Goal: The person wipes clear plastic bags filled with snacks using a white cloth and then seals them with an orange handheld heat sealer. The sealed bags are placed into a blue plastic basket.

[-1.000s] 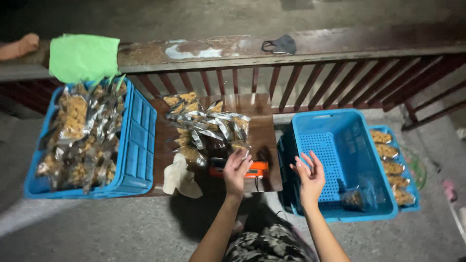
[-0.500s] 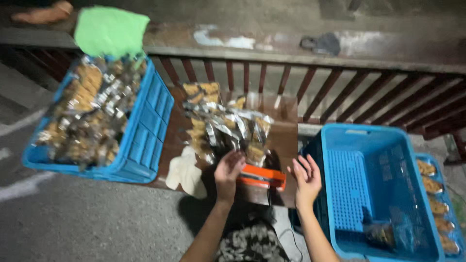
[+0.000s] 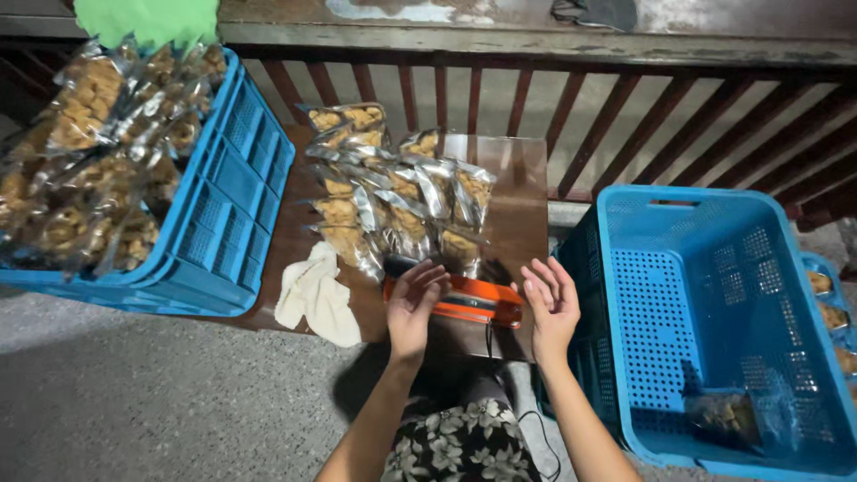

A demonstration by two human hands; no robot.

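Where the low brown bench meets its near edge, an orange and black bar-shaped sealer lies flat, its left end partly covered by the left hand. That hand rests palm down on the sealer, fingers spread and loose, clasping nothing. The right hand hovers open just beside the sealer's right end, palm turned inward, fingers splayed; whether it touches the device cannot be told. A thin black cord trails down from under the sealer and is lost against the floral-print clothing at the bottom edge.

Behind the sealer a heap of clear snack packets with silvery seams covers the middle of the bench; the nearest packets touch the sealer's far side, and the contents read only as brown-gold pieces. A crumpled cream cloth lies at the bench's left front corner, overhanging the edge.

To the left, a blue plastic crate sits tilted and piled with more filled packets; its far left side is cut off. A green cloth at the top is cropped by the frame. To the right, a second blue crate stands nearly bare, one dim packet in its near corner, hard to make out through the plastic. Beyond its right wall a sliver of another tray of packets shows, mostly out of frame. A dark object rests on the rail above the brown slats, half cropped.
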